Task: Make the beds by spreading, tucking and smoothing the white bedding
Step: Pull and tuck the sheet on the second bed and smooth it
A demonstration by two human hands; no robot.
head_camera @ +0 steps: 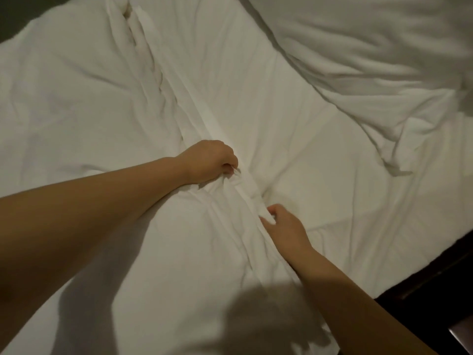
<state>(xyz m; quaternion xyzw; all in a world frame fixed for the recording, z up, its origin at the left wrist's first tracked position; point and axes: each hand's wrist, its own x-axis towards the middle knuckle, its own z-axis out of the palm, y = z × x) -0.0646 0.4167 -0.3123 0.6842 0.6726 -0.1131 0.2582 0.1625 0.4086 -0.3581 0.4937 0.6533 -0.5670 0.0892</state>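
Bedding [294,139] is lying white across the whole bed under me, and a long fold [204,116] is running through it from eleven o'clock down to the centre. My left hand [208,161] is gripping that fold at the centre, fingers curled tight into the cloth. My right hand [284,224], just toward five o'clock of it, is pinching the fold's near end between thumb and fingers. I am holding two spots along the ridge, I judge, so that I can pull it taut and flatten it evenly. A rumpled heap [371,55] of more white cloth is lying at one to two o'clock, well apart, and is likely blocking any spreading that way. A dark frame [430,278] is edging the bed at four o'clock.
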